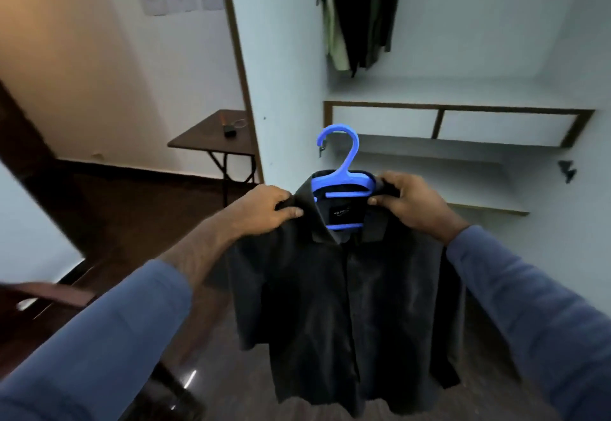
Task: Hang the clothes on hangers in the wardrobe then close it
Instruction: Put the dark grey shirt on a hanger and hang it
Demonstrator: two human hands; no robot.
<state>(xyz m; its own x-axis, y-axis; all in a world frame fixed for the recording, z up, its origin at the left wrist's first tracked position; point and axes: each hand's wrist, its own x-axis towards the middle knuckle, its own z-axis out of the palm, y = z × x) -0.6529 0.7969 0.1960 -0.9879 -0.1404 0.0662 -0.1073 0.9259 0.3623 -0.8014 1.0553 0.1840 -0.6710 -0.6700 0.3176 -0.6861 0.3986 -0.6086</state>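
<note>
One shirt [330, 305], one hanger [345, 174] (blue), two hands [264, 210] [413, 204], one table [205, 136].

Blue plastic hanger [342, 169] smooth; dark cloth shirt [340, 305] faintly sheeny; floor [205, 371] glossy.

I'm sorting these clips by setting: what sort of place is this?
Likely a bedroom: an open built-in wardrobe with hanging clothes inside, white shelves below them, and a small dark table by the wall.

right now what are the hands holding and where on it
Both hands hold the dark shirt on its blue hanger: the left hand grips the shirt's left shoulder, the right hand grips the right shoulder beside the collar.
</note>
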